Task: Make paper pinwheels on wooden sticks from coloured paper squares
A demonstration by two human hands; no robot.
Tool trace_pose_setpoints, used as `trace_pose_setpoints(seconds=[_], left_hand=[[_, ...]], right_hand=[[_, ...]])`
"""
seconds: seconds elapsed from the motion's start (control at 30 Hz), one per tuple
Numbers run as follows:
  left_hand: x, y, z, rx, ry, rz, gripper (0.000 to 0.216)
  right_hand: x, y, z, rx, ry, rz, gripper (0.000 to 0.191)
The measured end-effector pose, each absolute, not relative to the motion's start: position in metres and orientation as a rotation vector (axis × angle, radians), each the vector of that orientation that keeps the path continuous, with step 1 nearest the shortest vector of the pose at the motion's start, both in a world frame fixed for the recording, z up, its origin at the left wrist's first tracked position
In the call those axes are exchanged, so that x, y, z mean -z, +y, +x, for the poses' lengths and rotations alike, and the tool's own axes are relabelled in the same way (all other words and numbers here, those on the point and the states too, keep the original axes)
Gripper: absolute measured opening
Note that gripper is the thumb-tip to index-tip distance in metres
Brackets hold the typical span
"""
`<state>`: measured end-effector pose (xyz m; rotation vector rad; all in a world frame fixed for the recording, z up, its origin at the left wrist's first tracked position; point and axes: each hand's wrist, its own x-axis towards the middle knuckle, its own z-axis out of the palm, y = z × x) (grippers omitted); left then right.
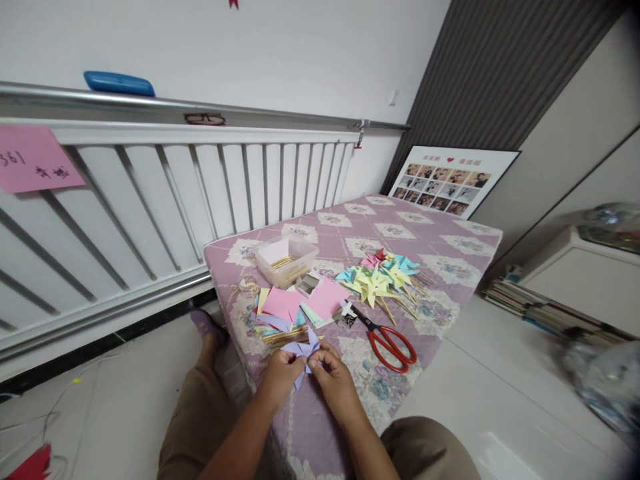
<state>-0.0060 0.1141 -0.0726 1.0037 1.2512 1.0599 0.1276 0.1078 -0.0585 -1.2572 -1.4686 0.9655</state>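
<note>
Between my two hands is a lilac paper pinwheel [311, 343], its folded blades pointing out past my fingers. My left hand [280, 380] pinches its left side, and my right hand [334, 377] grips it near the middle with thumb and fingertips. My fingers hide the pinwheel's centre. Just beyond lie a bundle of thin wooden sticks [285, 337] and a pile of coloured paper sheets [283, 303], pink on top. Red-handled scissors [390, 343] rest to the right, beside a small clear packet [347, 317].
Finished pinwheels [373, 283] in yellow, blue and pink lie on sticks at the right. A clear plastic box [286, 260] holding sticks stands behind the paper. The patterned cloth [395, 230] covers the surface, with a radiator [225, 180] along its left and a photo board [440, 180] at the far end.
</note>
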Motion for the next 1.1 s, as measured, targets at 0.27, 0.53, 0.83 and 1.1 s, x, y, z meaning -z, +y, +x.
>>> trace_pose_setpoints(seconds=[0.27, 0.53, 0.83, 1.1], left_hand=[[0.075, 0.115, -0.002, -1.089, 1.230, 0.985, 0.021], [0.078, 0.114, -0.003, -1.106, 1.267, 1.007, 0.018], [0.076, 0.113, -0.004, -1.086, 1.294, 1.065, 0.019], [0.071, 0.113, -0.004, -1.066, 1.370, 1.084, 0.013]], right_hand=[[0.053, 0.107, 0.125, -0.982, -1.393, -1.292, 0.013], [0.055, 0.108, 0.123, -1.045, -1.302, -1.334, 0.027], [0.039, 0.109, 0.130, -1.167, -1.390, -1.376, 0.016], [0.035, 0.115, 0.132, -1.243, -1.423, -1.371, 0.018]])
